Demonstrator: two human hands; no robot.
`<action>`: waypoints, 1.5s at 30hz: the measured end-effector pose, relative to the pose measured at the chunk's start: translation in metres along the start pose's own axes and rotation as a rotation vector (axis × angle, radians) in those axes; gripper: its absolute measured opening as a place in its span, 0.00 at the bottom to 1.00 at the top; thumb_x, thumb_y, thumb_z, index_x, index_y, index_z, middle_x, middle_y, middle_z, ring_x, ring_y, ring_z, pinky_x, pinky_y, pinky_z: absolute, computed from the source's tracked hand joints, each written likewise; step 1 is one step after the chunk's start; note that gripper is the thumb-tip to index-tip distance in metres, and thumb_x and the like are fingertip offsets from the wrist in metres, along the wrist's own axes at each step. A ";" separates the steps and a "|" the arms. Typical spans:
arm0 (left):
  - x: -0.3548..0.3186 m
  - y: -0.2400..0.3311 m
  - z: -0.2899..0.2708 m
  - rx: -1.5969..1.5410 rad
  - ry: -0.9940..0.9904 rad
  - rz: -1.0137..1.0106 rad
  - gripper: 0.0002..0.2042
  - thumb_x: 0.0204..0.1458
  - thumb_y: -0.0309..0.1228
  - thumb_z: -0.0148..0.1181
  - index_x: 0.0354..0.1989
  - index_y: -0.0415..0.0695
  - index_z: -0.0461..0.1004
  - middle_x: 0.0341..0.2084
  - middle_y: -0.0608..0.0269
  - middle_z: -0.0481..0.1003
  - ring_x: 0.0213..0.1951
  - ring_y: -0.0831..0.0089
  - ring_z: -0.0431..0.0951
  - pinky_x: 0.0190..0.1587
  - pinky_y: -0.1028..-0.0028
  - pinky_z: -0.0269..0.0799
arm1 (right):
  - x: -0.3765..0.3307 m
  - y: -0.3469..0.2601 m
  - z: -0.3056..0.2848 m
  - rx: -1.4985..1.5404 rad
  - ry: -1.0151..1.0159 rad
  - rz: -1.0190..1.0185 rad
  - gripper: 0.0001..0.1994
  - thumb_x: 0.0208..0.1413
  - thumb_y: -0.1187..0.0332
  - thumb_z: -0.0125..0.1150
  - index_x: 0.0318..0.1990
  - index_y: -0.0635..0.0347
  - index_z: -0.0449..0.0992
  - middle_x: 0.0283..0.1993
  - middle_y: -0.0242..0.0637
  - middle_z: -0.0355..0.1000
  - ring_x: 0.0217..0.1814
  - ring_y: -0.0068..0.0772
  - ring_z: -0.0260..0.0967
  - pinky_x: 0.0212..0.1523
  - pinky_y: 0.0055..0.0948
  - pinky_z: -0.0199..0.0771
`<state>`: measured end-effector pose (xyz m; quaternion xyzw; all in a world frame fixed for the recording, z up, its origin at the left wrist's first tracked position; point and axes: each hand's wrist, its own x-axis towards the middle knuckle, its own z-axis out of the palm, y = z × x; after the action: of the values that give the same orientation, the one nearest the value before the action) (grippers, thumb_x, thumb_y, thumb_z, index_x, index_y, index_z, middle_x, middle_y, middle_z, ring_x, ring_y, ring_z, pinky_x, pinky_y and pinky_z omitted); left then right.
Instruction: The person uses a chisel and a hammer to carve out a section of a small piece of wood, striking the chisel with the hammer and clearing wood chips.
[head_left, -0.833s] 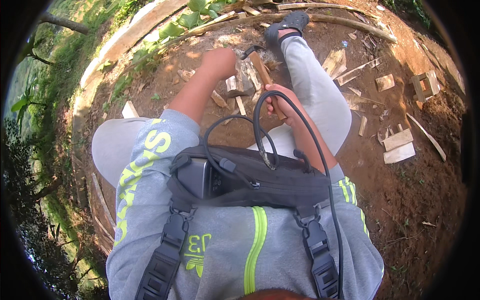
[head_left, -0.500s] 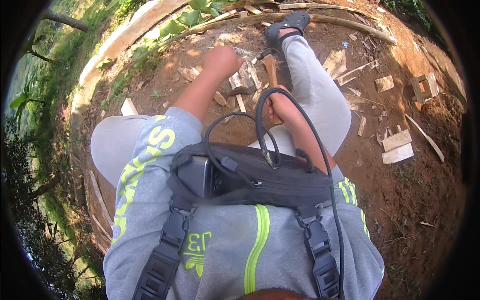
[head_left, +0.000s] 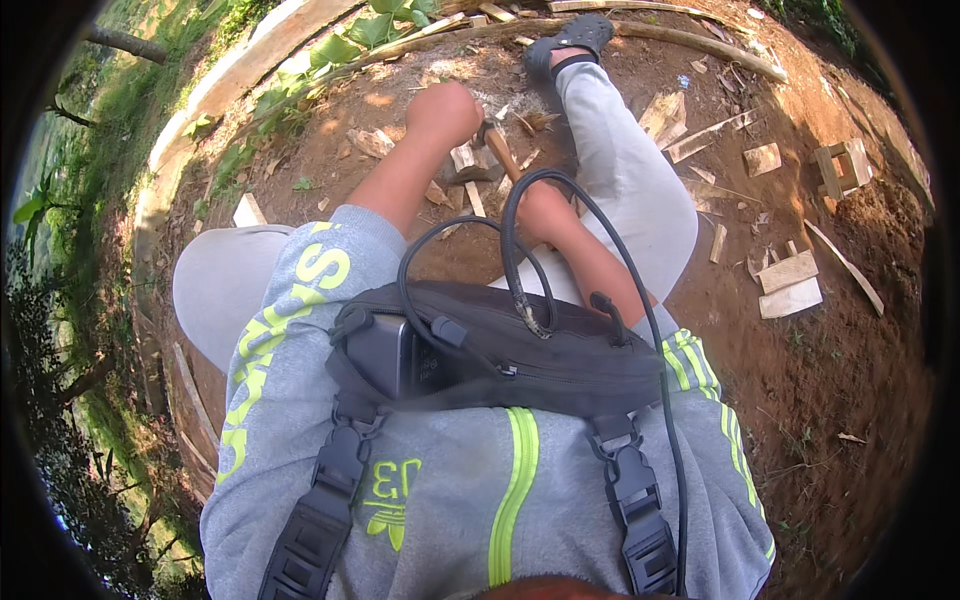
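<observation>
I sit on bare dirt with my right leg stretched out. My left hand is a closed fist at the top of a small pale wood piece that stands on the ground; its fingers are hidden from me. My right hand grips the lower end of a wooden tool handle that slants up toward the wood piece. The tool's head is hard to make out among the chips. A black chest pouch with cables hangs in front of me.
Cut wood blocks and splinters lie scattered on the red soil to my right. A long plank and a thin pole border the far side, with green plants behind. Grass and trees lie to the left.
My left fist has shifted slightly up and the tool handle has swung a little toward the wood piece. My right hand has barely moved.
</observation>
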<state>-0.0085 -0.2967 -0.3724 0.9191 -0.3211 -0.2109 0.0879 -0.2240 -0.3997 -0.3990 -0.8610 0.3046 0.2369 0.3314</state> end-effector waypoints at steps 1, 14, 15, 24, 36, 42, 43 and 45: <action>0.001 -0.001 0.001 0.003 0.001 -0.002 0.25 0.67 0.50 0.52 0.38 0.39 0.86 0.37 0.47 0.85 0.41 0.50 0.86 0.46 0.52 0.83 | -0.001 -0.001 0.005 -0.013 0.064 -0.013 0.17 0.71 0.60 0.53 0.54 0.68 0.74 0.47 0.63 0.79 0.54 0.66 0.77 0.54 0.56 0.74; -0.011 -0.009 -0.011 -0.045 -0.070 -0.096 0.22 0.65 0.47 0.55 0.42 0.39 0.86 0.41 0.46 0.85 0.45 0.48 0.86 0.50 0.54 0.82 | 0.010 0.018 0.034 -0.025 0.160 -0.118 0.17 0.71 0.60 0.52 0.51 0.67 0.76 0.40 0.60 0.80 0.48 0.64 0.80 0.50 0.57 0.76; -0.011 -0.014 -0.009 -0.040 -0.048 -0.079 0.24 0.66 0.49 0.54 0.41 0.39 0.86 0.39 0.45 0.85 0.43 0.49 0.86 0.49 0.53 0.82 | 0.010 0.020 0.031 -0.060 0.143 -0.135 0.17 0.71 0.59 0.53 0.52 0.67 0.76 0.39 0.60 0.80 0.48 0.63 0.80 0.50 0.57 0.76; -0.005 -0.037 -0.007 -0.059 -0.077 -0.084 0.22 0.63 0.48 0.55 0.40 0.42 0.88 0.37 0.45 0.85 0.42 0.51 0.86 0.48 0.54 0.81 | -0.014 -0.036 -0.030 0.211 0.238 -0.042 0.19 0.71 0.57 0.54 0.53 0.66 0.77 0.45 0.59 0.80 0.51 0.62 0.78 0.53 0.53 0.75; -0.013 -0.021 -0.019 -0.012 -0.075 0.107 0.18 0.62 0.47 0.58 0.41 0.48 0.88 0.38 0.52 0.85 0.43 0.53 0.86 0.49 0.56 0.82 | 0.004 -0.016 -0.006 0.071 0.109 -0.004 0.19 0.73 0.56 0.51 0.51 0.66 0.74 0.43 0.62 0.79 0.50 0.64 0.78 0.51 0.55 0.75; -0.017 -0.004 -0.027 -0.030 -0.106 0.101 0.17 0.60 0.46 0.61 0.40 0.46 0.87 0.39 0.52 0.85 0.42 0.52 0.86 0.48 0.55 0.83 | 0.000 -0.025 -0.029 0.060 0.264 -0.110 0.20 0.72 0.54 0.52 0.47 0.66 0.76 0.43 0.58 0.80 0.50 0.63 0.78 0.51 0.56 0.75; -0.018 -0.001 -0.030 -0.029 -0.085 0.118 0.17 0.60 0.46 0.61 0.39 0.46 0.87 0.38 0.52 0.86 0.42 0.52 0.86 0.48 0.55 0.83 | 0.011 -0.008 -0.020 -0.017 0.197 -0.092 0.20 0.71 0.54 0.53 0.47 0.65 0.76 0.42 0.58 0.80 0.49 0.63 0.78 0.50 0.57 0.75; -0.022 -0.007 -0.020 -0.032 -0.043 0.120 0.16 0.61 0.47 0.62 0.38 0.48 0.88 0.31 0.53 0.84 0.36 0.54 0.85 0.44 0.56 0.82 | 0.008 -0.016 -0.015 -0.072 0.116 -0.070 0.19 0.71 0.54 0.53 0.44 0.65 0.76 0.40 0.59 0.79 0.48 0.64 0.78 0.49 0.57 0.74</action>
<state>-0.0111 -0.2772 -0.3490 0.8918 -0.3742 -0.2301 0.1083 -0.2048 -0.4038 -0.3869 -0.8947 0.2843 0.1858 0.2902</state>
